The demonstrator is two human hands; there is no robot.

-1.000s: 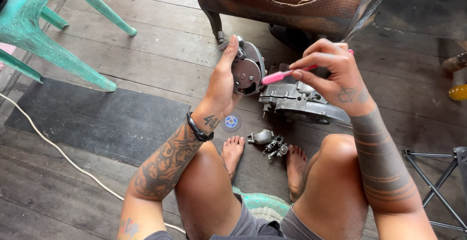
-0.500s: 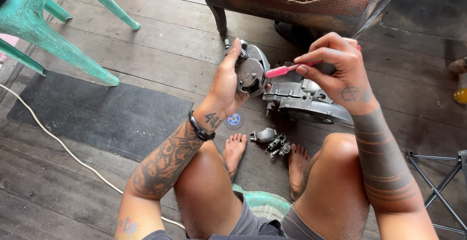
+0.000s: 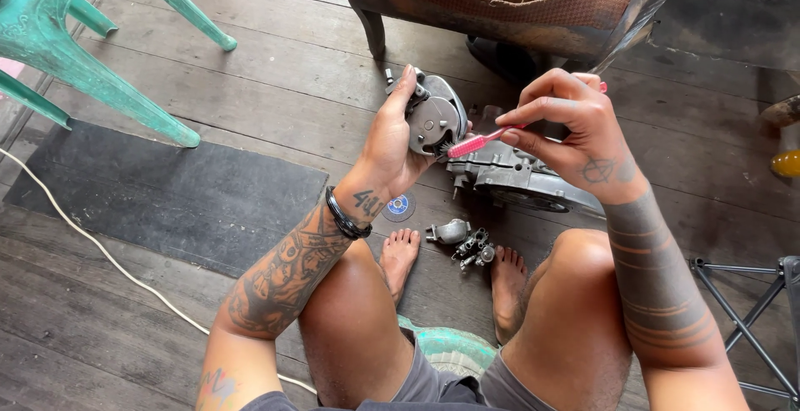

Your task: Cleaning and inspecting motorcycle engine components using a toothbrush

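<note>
No box, tray or bowl shows; loose parts lie straight on the boards. A small cluster of metal fittings (image 3: 465,243) sits between the person's 2 bare feet, and a round blue disc (image 3: 399,206) lies just beside the left wrist.

The surface is a worn wooden plank floor (image 3: 275,77), grey-brown and scuffed. A dark rubber mat (image 3: 167,194) covers part of it at the left, with a pale cable (image 3: 100,253) running across the mat's near corner. Teal plastic chair legs (image 3: 125,86) stand at the upper left, a torn brown upholstered seat (image 3: 500,2) at the top, and a black metal folding frame (image 3: 742,311) at the lower right.

The left hand (image 3: 392,140) holds up a round grey metal cover (image 3: 433,119), fingers wrapped behind it and thumb along its edge. The cover is dull, grimy, with a raised centre and small screws. The right hand (image 3: 567,123) pinches a pink toothbrush (image 3: 479,142) between thumb and fingers, bristles touching the cover's face. Below them a grey engine casing (image 3: 517,179) rests on the floor.
</note>
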